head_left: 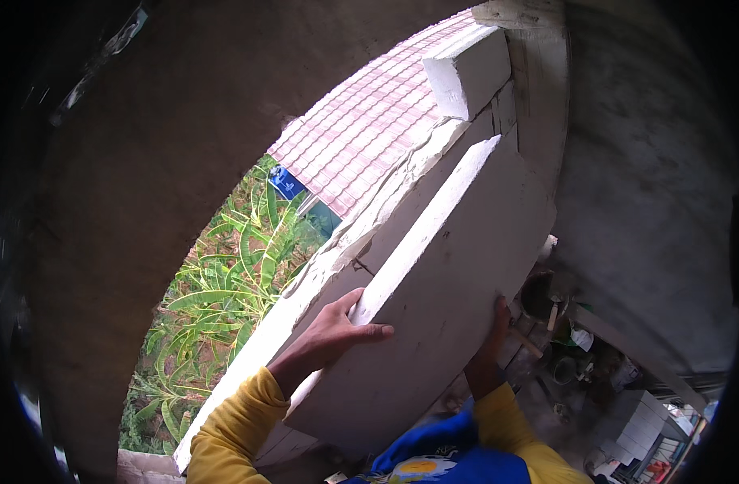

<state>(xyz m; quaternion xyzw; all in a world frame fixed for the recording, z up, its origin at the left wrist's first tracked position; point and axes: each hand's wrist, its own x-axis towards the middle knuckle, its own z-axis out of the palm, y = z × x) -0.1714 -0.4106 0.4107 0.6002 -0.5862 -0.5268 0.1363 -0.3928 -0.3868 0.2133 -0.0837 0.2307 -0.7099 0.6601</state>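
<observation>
A large pale, thin block [434, 266] is tilted lengthwise in front of me, beside the top of a block wall. My left hand [339, 329] is wrapped on its left edge, thumb lying over the broad face. My right hand [492, 327] grips its right edge, the fingers partly hidden behind it. The wall top [337, 254] carries a rough, uneven layer along its outer edge. A shorter white block [466, 73] sits farther along the wall at the upper end.
Outside the opening are a pink tiled roof [377, 129] and banana plants [216, 290]. A dark concrete surface [87, 242] fills the left. Below right are buckets [539, 294], tools and stacked blocks [639, 427]. A grey wall [643, 202] stands at right.
</observation>
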